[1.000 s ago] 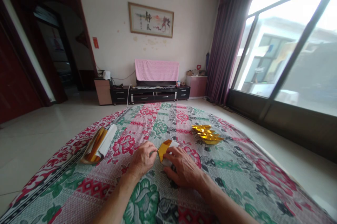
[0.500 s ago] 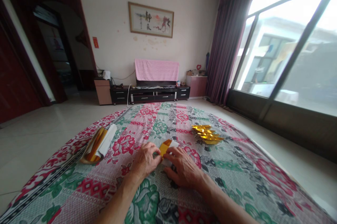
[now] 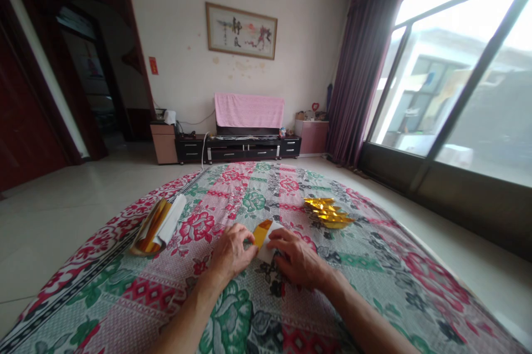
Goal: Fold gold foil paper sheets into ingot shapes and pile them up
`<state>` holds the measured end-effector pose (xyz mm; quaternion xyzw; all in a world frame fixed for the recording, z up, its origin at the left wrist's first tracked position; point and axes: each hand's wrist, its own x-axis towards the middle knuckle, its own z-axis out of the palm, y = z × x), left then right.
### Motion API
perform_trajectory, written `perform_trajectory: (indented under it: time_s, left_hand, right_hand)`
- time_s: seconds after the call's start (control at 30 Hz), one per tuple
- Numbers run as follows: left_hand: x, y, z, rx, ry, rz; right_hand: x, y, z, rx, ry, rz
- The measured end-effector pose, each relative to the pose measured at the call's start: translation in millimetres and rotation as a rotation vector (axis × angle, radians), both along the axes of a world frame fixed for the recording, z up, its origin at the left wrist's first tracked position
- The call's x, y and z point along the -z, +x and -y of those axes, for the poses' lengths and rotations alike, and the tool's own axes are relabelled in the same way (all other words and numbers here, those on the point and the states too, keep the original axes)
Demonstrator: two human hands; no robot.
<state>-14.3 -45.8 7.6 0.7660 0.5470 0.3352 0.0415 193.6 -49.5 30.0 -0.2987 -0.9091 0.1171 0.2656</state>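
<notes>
A partly folded sheet of gold foil paper (image 3: 261, 234), white on its other side, lies on the patterned cloth between my hands. My left hand (image 3: 233, 249) pinches its left edge with thumb and fingers. On the paper's white right side rests my right hand (image 3: 297, 257), its fingers curled and touching the edge. To the right, beyond that hand, sit several folded gold paper ingots (image 3: 330, 214) nested in a row. A rolled stack of gold and white paper sheets (image 3: 160, 226) lies to the left.
The flowered cloth (image 3: 233, 193) covers the round table. Past it stands a black TV cabinet (image 3: 243, 152) with a pink cloth (image 3: 249, 110) over the television. A purple curtain (image 3: 353, 77) and a large window (image 3: 432, 82) are at the right.
My right hand has drawn slightly right and back, so more of the paper's white side shows. My left hand keeps its pinch on the gold edge.
</notes>
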Motion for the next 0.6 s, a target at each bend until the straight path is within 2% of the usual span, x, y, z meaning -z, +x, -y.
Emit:
perform_trajectory:
  time_s: [0.33,0.5,0.6]
  left_hand:
    - [-5.0,4.8,9.3,-0.031,-0.021,-0.096]
    - [-6.3,6.3,11.7,-0.04,-0.025,-0.139]
    - [-7.7,6.6,12.2,-0.042,-0.017,-0.142]
  right_hand:
    - [3.6,-4.0,-1.7,0.007,0.066,0.033]
    - [6.4,-3.4,-2.6,0.067,0.045,-0.004]
    - [5.1,-1.1,-0.7,0.052,0.012,-0.022]
